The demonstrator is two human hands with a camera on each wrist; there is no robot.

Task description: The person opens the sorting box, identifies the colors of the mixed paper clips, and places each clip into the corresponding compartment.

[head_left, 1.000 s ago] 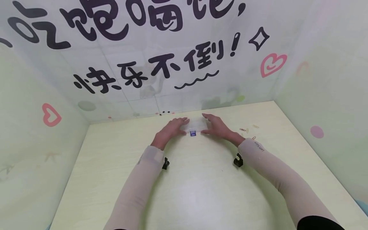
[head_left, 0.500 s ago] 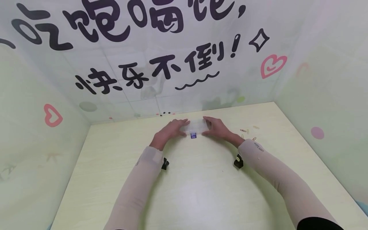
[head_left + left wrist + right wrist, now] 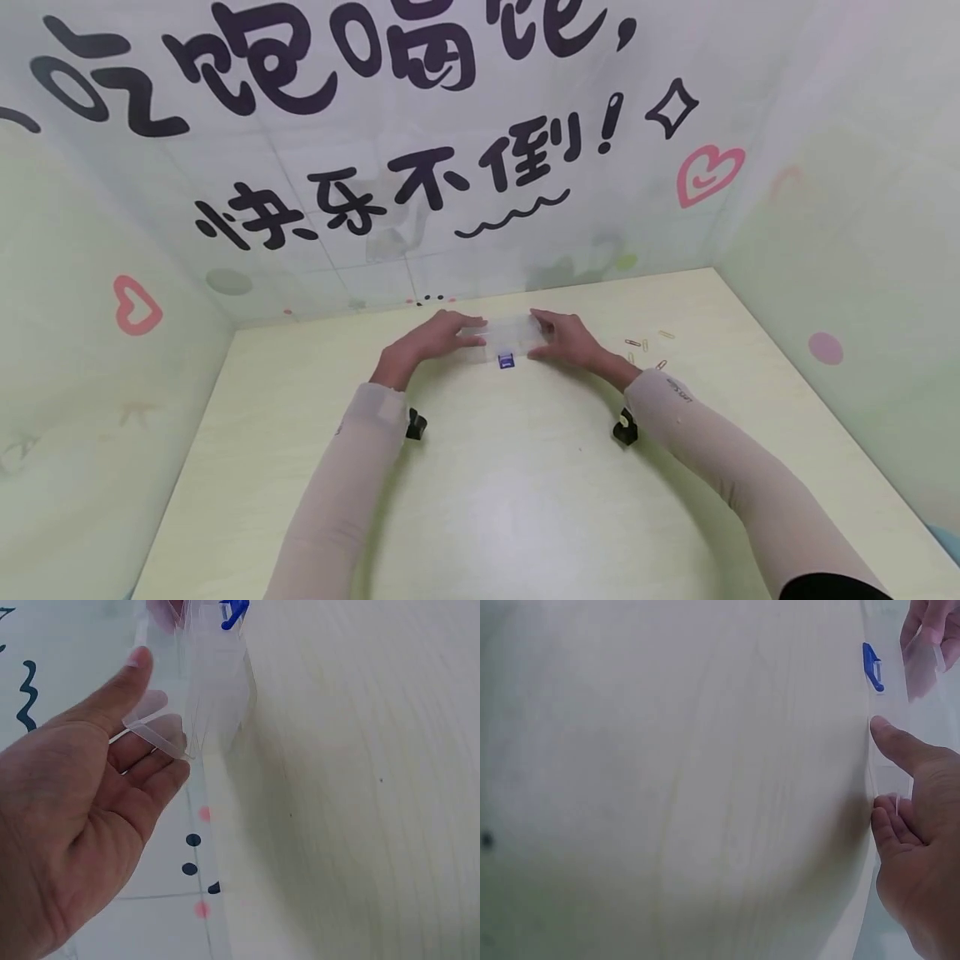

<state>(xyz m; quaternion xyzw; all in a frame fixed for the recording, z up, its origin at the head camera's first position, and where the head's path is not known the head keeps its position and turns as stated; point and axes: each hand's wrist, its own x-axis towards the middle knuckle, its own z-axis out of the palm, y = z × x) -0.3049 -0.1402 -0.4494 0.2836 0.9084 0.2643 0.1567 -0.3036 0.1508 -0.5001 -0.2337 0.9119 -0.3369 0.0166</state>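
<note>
A clear plastic box (image 3: 510, 335) with a blue latch (image 3: 506, 361) on its front side is at the far part of the table, between both hands. My left hand (image 3: 429, 337) holds the box's left end; in the left wrist view its thumb lies on the near side of a clear panel (image 3: 159, 736), and the curled fingers show partly through the plastic behind it. At the other end my right hand (image 3: 573, 340) grips the box, thumb at the front edge and fingers round the back. The blue latch (image 3: 872, 667) also shows beyond the right thumb.
Several paper clips (image 3: 645, 344) lie scattered on the pale wooden table (image 3: 495, 483), right of the right hand. A printed white wall sheet (image 3: 420, 275) stands close behind the box, and side sheets flank the table. Black wrist mounts (image 3: 625, 427) hang under the forearms.
My left hand has shifted left and its thumb and fingers have changed position, so more of the box's left end shows. The right hand stays at its end, with the box slightly lower in view.
</note>
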